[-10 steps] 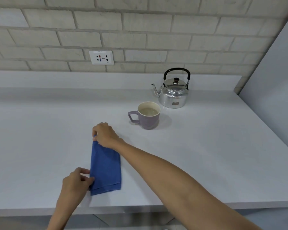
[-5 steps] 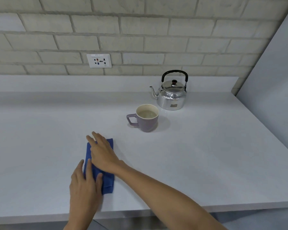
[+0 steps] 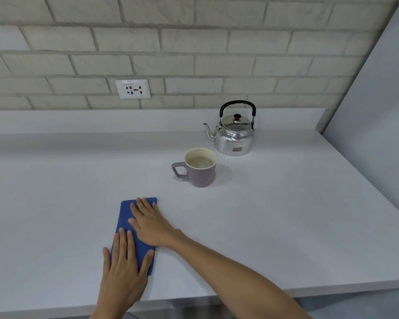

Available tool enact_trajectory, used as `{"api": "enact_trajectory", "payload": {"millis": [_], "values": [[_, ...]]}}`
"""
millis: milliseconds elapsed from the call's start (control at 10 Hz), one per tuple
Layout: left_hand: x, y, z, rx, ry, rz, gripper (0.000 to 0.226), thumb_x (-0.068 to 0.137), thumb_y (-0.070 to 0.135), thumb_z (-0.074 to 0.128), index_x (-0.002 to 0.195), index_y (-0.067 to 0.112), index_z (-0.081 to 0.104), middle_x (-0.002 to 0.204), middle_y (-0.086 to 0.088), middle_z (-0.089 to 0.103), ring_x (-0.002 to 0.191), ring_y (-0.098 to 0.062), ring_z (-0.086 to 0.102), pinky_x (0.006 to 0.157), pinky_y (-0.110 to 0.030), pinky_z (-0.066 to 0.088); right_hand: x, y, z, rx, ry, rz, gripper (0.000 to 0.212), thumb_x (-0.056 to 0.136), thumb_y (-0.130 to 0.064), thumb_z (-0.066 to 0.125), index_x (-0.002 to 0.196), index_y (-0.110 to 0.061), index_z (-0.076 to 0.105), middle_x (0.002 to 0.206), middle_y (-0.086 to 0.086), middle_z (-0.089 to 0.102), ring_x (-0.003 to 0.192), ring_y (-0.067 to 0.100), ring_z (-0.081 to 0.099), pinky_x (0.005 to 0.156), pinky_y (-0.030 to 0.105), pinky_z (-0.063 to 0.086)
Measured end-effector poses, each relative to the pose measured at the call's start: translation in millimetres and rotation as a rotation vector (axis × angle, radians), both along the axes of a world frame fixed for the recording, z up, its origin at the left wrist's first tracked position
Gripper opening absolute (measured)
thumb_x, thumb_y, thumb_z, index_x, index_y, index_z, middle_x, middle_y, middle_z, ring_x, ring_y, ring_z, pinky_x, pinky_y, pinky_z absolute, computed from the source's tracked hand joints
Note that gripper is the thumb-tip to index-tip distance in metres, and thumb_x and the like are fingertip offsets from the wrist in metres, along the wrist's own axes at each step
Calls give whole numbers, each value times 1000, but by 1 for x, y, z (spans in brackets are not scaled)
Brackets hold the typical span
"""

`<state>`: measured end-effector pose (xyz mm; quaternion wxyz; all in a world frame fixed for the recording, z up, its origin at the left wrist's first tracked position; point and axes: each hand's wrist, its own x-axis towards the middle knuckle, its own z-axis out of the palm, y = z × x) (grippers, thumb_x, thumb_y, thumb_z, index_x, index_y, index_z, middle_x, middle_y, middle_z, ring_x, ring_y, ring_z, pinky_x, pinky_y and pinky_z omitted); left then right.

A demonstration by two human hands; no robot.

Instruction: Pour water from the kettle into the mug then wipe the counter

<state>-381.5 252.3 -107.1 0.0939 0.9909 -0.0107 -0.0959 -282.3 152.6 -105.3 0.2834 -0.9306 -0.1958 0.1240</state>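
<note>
A folded blue cloth [image 3: 124, 217] lies on the white counter [image 3: 286, 215] near the front edge. My right hand [image 3: 150, 223] rests flat on its far half, fingers spread. My left hand [image 3: 124, 270] lies flat on its near end, palm down. Neither hand grips it. Beyond the cloth stands a purple mug [image 3: 199, 168] with water in it, handle to the left. Behind the mug sits a shiny metal kettle [image 3: 235, 132] with a black handle, spout to the left, lid on.
A brick wall with a white socket plate [image 3: 133, 89] backs the counter. A grey panel [image 3: 382, 107] rises along the right side. The counter's front edge [image 3: 332, 286] runs close below my arms.
Both hands went from pinching the cloth's ends to lying flat on top of it. The cloth looks more tightly folded and narrower than a second ago.
</note>
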Motion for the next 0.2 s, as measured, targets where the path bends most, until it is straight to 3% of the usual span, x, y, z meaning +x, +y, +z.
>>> {"api": "enact_trajectory", "payload": {"millis": [100,200], "values": [[10,1,6,59,4,-59,126,37,67,-52,145,13,-16,157,-17,-15,144,-28,-18,118,-50,5,-7,-17,31,179,83,-36,48,104,-28,28,148,-8,23,157,14,24,145,25,19,118,38,14],[29,-12,38,-125,-101,-33,83,87,65,2,147,12,22,158,-17,11,146,-33,9,117,-50,18,-5,-48,62,283,-50,-127,31,100,-23,42,124,-9,56,122,14,64,109,28,59,96,43,46]]}}
